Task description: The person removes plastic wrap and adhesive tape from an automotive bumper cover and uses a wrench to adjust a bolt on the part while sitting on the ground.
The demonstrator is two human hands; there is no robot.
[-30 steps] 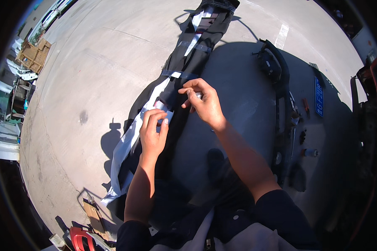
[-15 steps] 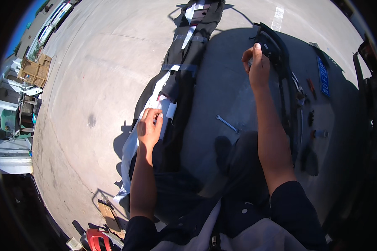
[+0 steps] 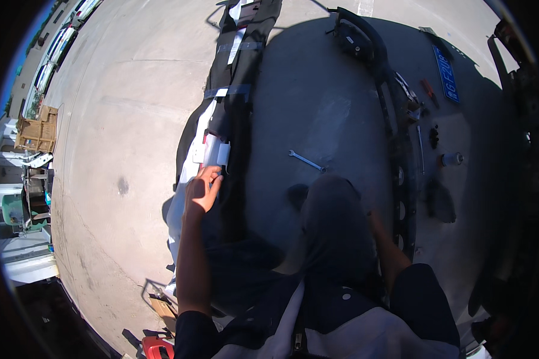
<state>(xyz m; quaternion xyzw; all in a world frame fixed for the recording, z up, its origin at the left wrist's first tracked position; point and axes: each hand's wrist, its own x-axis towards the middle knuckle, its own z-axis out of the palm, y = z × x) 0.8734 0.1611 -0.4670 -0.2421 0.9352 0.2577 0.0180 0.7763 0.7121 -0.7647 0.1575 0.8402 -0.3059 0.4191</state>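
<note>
A long bundle wrapped in black and white (image 3: 235,128), bound with clear tape bands, lies along the ground to the left of centre. My left hand (image 3: 202,190) is over its near part, beside white tabs (image 3: 223,154); the thumb is apart from the bent fingers, and I see nothing held. Whether the fingertips touch the wrapping, I cannot tell. My right forearm (image 3: 391,248) reaches down beside my right knee, which hides the fingers of that hand. A wrench (image 3: 307,161) lies on the ground ahead of the knee.
To the right stretches a long curved black part (image 3: 391,110), like a car bumper. Beyond it lie a red-handled tool (image 3: 429,93), a blue plate (image 3: 445,73), a thin rod (image 3: 420,149) and a can (image 3: 452,158). A wooden crate (image 3: 38,128) stands far left.
My right hand has dropped from above the curved black part to beside my knee. My left hand stays by the bundle, its fingers slightly more extended. The view has shifted.
</note>
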